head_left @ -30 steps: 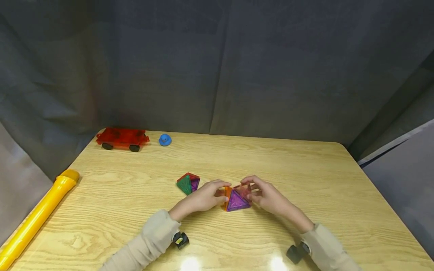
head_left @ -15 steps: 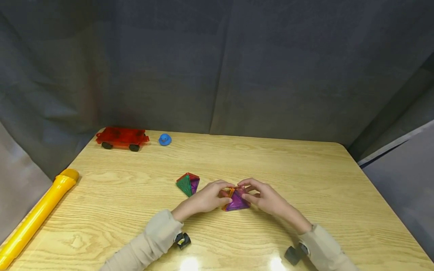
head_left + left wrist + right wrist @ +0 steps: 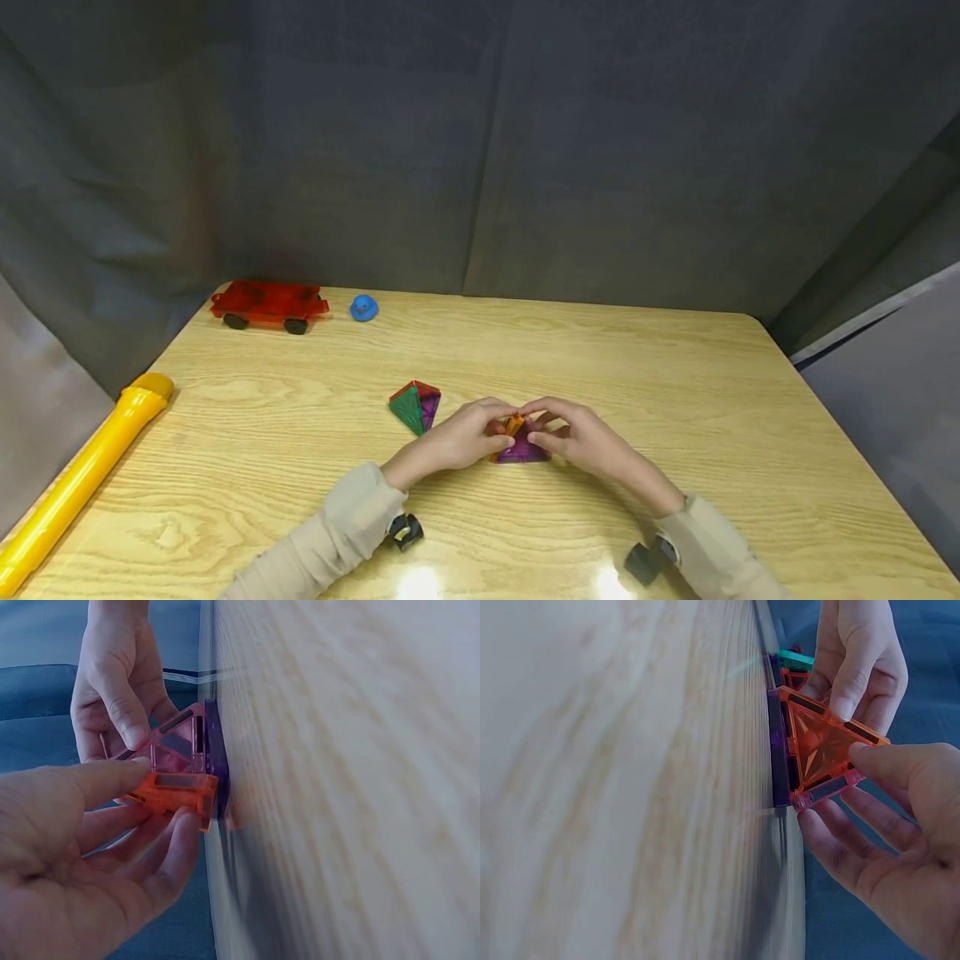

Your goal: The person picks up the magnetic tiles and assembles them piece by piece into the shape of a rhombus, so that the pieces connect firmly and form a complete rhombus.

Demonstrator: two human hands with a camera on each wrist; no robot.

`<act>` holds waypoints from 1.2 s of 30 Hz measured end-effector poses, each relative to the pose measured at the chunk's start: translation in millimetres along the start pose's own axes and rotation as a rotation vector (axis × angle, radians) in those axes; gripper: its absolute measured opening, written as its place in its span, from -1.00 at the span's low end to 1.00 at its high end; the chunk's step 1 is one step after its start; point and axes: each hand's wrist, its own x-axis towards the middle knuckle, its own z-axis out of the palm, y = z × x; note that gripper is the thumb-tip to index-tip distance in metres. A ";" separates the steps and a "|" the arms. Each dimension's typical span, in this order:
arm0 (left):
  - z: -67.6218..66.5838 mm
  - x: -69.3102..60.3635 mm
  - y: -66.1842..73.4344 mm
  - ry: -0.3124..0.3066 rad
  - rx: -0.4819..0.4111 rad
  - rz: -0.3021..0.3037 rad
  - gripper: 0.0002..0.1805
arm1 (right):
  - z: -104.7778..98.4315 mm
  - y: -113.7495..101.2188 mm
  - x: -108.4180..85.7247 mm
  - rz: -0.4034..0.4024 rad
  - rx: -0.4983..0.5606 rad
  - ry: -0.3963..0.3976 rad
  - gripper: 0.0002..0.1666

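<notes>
A purple triangular magnetic tile [image 3: 522, 454] lies flat on the table, with an orange triangular magnetic tile [image 3: 817, 742] and a pink triangular magnetic tile [image 3: 176, 746] tilted up from its edges. My left hand [image 3: 463, 435] pinches the orange tile between thumb and fingers. From the other side, my right hand [image 3: 588, 437] holds the pink tile the same way. Both tiles lean inward, their upper tips close together beneath the fingertips. Just left of them stands a small tile pyramid [image 3: 411, 408] with green, red and purple faces.
A red toy car base [image 3: 270, 304] with black wheels sits at the table's back left, beside a small blue toy duck [image 3: 364, 308]. Along the left edge lies a long yellow toy microphone [image 3: 90, 471]. Dark curtains [image 3: 480, 150] hang behind the table.
The orange and pink tiles have tilted inward, so their tops have come together over the purple tile. Both hands have moved closer to each other; the pyramid stays put.
</notes>
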 end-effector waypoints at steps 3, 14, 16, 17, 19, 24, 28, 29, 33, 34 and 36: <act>-0.5 -0.3 0.3 -0.004 0.000 0.002 -0.51 | -0.7 -0.4 0.5 -0.008 -0.012 -0.001 -0.64; 0.1 -0.2 -1.1 0.008 -0.046 -0.019 -0.37 | -6.3 0.3 1.7 -0.041 -0.062 -0.054 -0.58; 0.1 0.0 -1.1 0.006 -0.044 -0.018 -0.36 | -6.6 -0.1 1.8 -0.030 -0.066 -0.061 -0.58; -0.3 0.2 -0.7 0.006 -0.042 -0.018 -0.37 | -6.7 -0.3 1.7 -0.028 -0.069 -0.064 -0.58; -1.0 0.6 -0.8 0.005 -0.035 -0.019 -0.39 | -6.5 -0.6 1.6 -0.024 -0.076 -0.061 -0.59; -4.2 1.2 -3.0 0.009 -0.038 -0.026 -0.41 | -6.2 -2.0 0.7 -0.009 -0.097 -0.032 -0.64; -10.3 -1.0 -1.3 0.026 -0.037 -0.015 -0.41 | -6.6 -0.7 0.6 0.019 -0.101 -0.017 -0.68; -12.9 -2.3 0.1 0.030 -0.036 -0.007 -0.42 | -6.7 -0.1 0.3 0.028 -0.103 -0.017 -0.68; -30.5 -10.2 7.0 0.081 -0.050 0.031 -0.46 | -7.4 1.8 -1.3 0.047 -0.112 -0.016 -0.65; -36.8 -12.5 8.0 0.107 -0.053 0.039 -0.48 | -7.7 1.6 -1.7 0.048 -0.112 -0.017 -0.64; -51.2 -17.9 8.7 0.166 -0.065 0.040 -0.51 | -8.2 0.7 -2.0 0.052 -0.113 -0.016 -0.63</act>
